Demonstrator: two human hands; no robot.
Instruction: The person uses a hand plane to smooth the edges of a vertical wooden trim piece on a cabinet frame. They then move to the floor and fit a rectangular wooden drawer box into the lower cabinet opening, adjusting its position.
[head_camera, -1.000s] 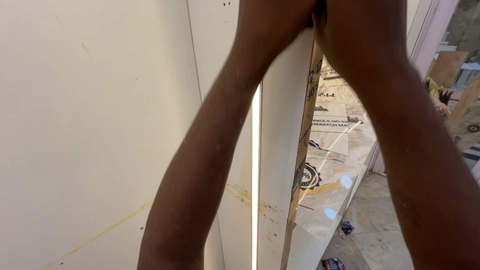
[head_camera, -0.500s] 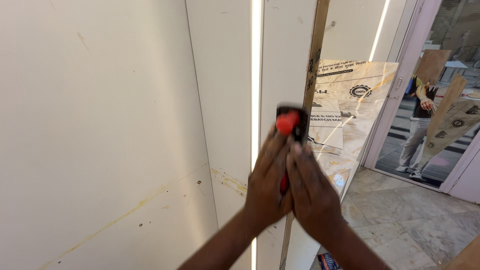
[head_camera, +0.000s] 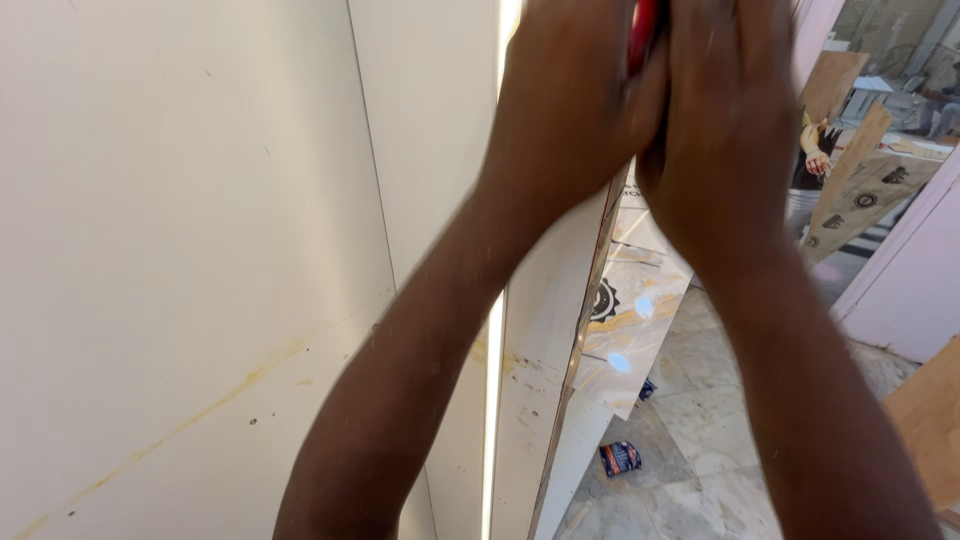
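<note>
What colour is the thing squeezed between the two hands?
Red. A small red tool peeks out between the left hand and right hand, seen in the head view.

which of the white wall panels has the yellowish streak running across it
The wide left panel: a yellowish diagonal streak crosses its lower half; the narrower panel beside it shows none there.

We count two hands, the left hand (head_camera: 575, 110) and the right hand (head_camera: 725, 120), one red tool (head_camera: 643, 30) pressed between them, one lit strip (head_camera: 493, 400) below them, one small can (head_camera: 621, 458) on the floor beneath, and one other person (head_camera: 815, 155) beyond the right hand.
</note>
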